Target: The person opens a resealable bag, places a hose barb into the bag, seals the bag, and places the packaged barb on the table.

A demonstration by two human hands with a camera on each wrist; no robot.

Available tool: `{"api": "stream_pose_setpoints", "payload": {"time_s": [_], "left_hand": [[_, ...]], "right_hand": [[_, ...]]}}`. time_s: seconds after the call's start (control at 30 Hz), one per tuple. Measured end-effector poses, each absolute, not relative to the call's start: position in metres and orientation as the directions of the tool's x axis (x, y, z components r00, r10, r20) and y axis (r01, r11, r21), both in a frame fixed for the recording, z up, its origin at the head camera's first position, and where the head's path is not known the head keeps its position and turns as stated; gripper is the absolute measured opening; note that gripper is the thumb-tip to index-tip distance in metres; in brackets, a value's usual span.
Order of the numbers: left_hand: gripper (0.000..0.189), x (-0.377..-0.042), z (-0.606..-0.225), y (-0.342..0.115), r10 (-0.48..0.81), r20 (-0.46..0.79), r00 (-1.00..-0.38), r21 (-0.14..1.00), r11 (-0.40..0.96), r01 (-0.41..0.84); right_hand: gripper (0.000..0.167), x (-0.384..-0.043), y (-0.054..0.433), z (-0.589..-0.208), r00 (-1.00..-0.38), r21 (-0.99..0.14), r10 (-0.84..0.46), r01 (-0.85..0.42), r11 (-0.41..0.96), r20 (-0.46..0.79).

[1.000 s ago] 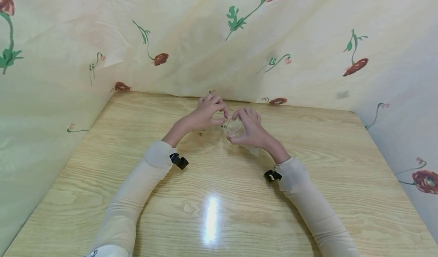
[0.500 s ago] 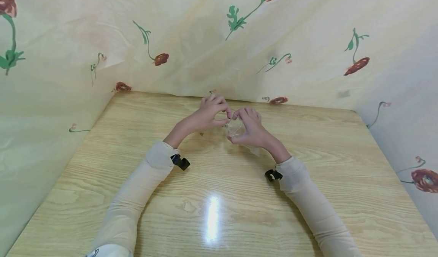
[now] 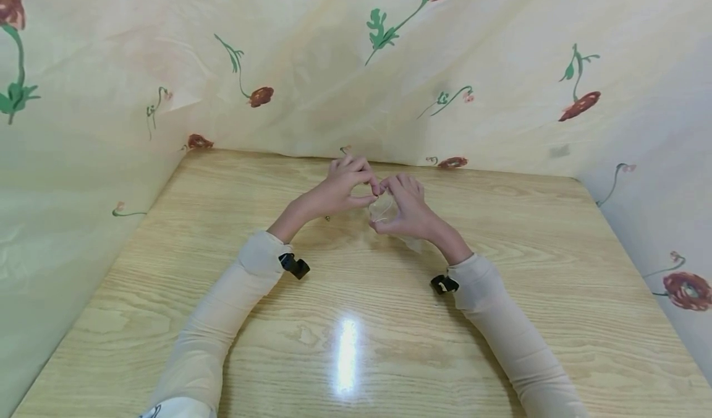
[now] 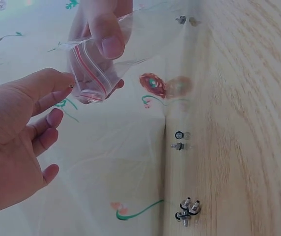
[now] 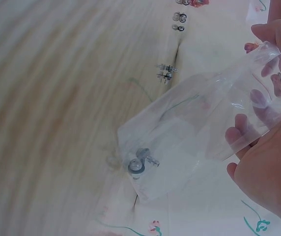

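Note:
My right hand (image 3: pixel 408 211) holds a clear zip bag (image 5: pixel 180 128) near its top, thumb and fingers spread so the mouth gapes. A red line runs along the zip (image 4: pixel 94 71) in the left wrist view. Several small metal fittings (image 5: pixel 139 163) with dark rings lie in the bag's lower corner. My left hand (image 3: pixel 342 189) is at the bag's mouth, pinching a tiny metal fitting (image 4: pixel 71 86) between thumb and index finger. Most of that piece is hidden by the fingertips.
More loose fittings (image 4: pixel 187 211) stand on the wooden table (image 3: pixel 278 344), some clustered and some apart; others show farther along (image 5: pixel 180 17). A flower-printed sheet (image 3: pixel 311 84) rises behind the table and at both sides.
My left hand has moved a little to the right, bringing its fingertips up to the bag's mouth. The right hand with the bag has stayed almost still.

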State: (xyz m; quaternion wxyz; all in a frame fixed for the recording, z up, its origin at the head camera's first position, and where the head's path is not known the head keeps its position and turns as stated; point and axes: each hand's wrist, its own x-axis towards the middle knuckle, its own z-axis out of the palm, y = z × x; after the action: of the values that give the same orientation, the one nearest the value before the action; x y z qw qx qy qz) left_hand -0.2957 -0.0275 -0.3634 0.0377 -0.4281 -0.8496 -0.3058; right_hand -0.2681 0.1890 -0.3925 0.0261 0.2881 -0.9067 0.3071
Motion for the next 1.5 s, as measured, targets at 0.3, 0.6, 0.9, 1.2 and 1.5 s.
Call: {"api": "stream_pose_setpoints", "payload": {"time_s": [0.3, 0.6, 0.9, 1.2, 1.5], "left_hand": [[0.005, -0.2954, -0.3653, -0.0267, 0.695, 0.344, -0.631, 0.487, 0.443, 0.753], [0.005, -0.2936, -0.3659, -0.0255, 0.691, 0.336, -0.641, 0.490, 0.453, 0.745], [0.004, -0.2936, -0.3676, -0.0235, 0.690, 0.354, -0.632, 0.475, 0.449, 0.757], [0.004, -0.2926, -0.3658, -0.0255, 0.675, 0.357, -0.645, 0.479, 0.460, 0.747], [0.004, -0.2927, -0.3621, -0.0285, 0.676, 0.352, -0.648, 0.501, 0.449, 0.740]], "right_hand": [[0.058, -0.2674, 0.1882, -0.3905, -0.833, -0.549, -0.510, -0.534, 0.643, 0.215], [0.058, -0.2666, 0.1887, -0.3908, -0.830, -0.566, -0.516, -0.535, 0.627, 0.213], [0.057, -0.2663, 0.1891, -0.3899, -0.833, -0.570, -0.514, -0.528, 0.630, 0.205], [0.057, -0.2658, 0.1886, -0.3898, -0.832, -0.570, -0.517, -0.528, 0.629, 0.201], [0.058, -0.2654, 0.1884, -0.3903, -0.829, -0.573, -0.517, -0.535, 0.621, 0.213]]}}
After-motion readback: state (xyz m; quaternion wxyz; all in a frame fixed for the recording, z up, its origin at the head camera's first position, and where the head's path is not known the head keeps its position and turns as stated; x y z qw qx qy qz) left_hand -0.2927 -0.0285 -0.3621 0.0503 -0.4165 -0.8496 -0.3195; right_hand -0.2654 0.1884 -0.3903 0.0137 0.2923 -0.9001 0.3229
